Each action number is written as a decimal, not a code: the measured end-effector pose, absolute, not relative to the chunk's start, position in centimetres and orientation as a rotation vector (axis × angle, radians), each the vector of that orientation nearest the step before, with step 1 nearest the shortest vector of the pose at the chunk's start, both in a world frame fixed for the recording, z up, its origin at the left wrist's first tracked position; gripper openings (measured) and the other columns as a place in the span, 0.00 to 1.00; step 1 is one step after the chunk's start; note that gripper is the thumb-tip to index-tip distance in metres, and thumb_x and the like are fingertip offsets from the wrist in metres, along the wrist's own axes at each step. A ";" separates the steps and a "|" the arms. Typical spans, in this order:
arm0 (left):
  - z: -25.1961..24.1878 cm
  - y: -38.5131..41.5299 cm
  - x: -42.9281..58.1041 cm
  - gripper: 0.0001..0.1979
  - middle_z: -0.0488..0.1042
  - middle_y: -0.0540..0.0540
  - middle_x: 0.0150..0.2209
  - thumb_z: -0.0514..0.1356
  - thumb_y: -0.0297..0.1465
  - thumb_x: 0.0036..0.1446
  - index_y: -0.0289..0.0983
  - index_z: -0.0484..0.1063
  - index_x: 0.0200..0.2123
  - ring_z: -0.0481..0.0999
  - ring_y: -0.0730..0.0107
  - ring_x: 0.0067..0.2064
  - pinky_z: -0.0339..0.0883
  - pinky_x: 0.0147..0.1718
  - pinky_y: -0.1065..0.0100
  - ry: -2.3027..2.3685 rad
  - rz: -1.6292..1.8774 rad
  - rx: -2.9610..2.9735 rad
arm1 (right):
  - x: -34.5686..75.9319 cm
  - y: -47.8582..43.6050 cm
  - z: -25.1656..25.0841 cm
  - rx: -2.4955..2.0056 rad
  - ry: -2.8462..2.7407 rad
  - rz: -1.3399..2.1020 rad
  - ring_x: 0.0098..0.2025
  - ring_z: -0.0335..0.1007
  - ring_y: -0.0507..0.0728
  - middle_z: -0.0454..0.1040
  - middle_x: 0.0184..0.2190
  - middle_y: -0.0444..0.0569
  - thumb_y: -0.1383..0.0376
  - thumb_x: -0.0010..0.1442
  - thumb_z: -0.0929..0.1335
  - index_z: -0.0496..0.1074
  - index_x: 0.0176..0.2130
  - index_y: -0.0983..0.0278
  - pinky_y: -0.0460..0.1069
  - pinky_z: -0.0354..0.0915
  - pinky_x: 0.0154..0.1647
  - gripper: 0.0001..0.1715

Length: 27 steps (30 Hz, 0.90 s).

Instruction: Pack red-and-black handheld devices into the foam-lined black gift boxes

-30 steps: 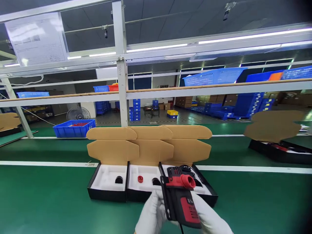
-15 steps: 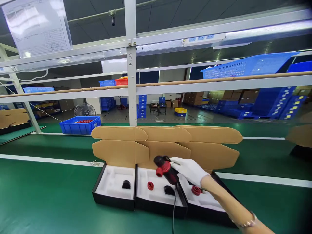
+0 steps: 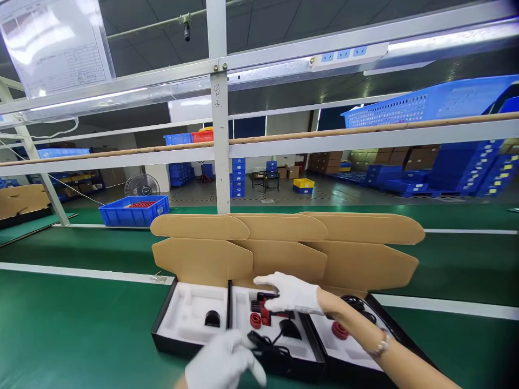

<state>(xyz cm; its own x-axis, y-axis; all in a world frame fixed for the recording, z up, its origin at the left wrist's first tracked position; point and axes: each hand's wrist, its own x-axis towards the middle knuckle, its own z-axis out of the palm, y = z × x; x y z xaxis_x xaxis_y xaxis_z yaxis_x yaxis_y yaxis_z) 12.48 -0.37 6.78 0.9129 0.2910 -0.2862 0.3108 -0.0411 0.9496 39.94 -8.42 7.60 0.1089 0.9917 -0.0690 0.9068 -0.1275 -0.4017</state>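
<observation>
A red-and-black corded device (image 3: 266, 313) lies in the white insert of the middle black box (image 3: 320, 363). My right hand (image 3: 290, 294), in a white glove, is just over its right part, fingers apart; I cannot tell whether it touches. Partly hidden by that hand, the device sits beside a red ring-shaped part (image 3: 255, 321) and a black curved attachment (image 3: 290, 329). My left hand (image 3: 225, 361), also gloved and slightly blurred, is in front of the boxes with fingers apart. Close to its fingertips, a black cord bundle (image 3: 270, 346) lies at the front of the middle box.
The left box (image 3: 178, 346) holds a black attachment (image 3: 212, 319). In the right box are a red ring part (image 3: 339, 330) and a black cord (image 3: 357, 303). Cardboard lids (image 3: 284, 254) stand up behind. A blue bin (image 3: 135, 212) sits beyond, under a white frame post (image 3: 220, 162).
The device went from my raised right hand down into the middle box, and that hand opened. My left hand came into view, and a cord bundle now lies in the middle box.
</observation>
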 end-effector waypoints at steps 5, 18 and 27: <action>12.3 1.8 20.9 0.10 0.81 0.47 0.39 0.56 0.33 0.59 0.40 0.77 0.35 0.75 0.65 0.39 0.65 0.40 0.65 0.533 0.511 2.432 | 36.0 -9.9 7.1 -1.555 -1.211 0.771 0.42 0.73 0.62 0.78 0.39 0.47 0.45 0.53 0.74 0.75 0.43 0.61 0.53 0.70 0.45 0.27; 3.2 0.6 27.5 0.27 0.73 0.28 0.54 0.55 0.44 0.63 0.28 0.73 0.54 0.69 0.35 0.58 0.54 0.62 0.38 0.407 0.130 3.038 | 39.3 -26.6 -3.4 -2.583 -0.765 0.182 0.44 0.75 0.75 0.78 0.45 0.60 0.53 0.61 0.68 0.74 0.48 0.58 0.67 0.68 0.47 0.18; 0.7 -4.9 16.9 0.25 0.71 0.31 0.58 0.53 0.46 0.65 0.39 0.74 0.57 0.67 0.35 0.61 0.53 0.65 0.40 0.240 0.327 2.580 | 50.4 -17.0 -0.7 -2.620 -1.022 -0.080 0.47 0.75 0.70 0.76 0.43 0.62 0.58 0.68 0.66 0.73 0.45 0.67 0.61 0.70 0.45 0.15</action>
<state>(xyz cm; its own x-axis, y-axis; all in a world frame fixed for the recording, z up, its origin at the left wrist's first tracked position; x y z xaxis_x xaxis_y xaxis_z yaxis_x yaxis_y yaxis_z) 16.88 -4.90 0.66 0.9550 0.2326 0.1840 0.1061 -0.8473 0.5205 50.44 -17.02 -0.67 0.7417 0.6492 0.1685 0.6675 -0.6899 -0.2801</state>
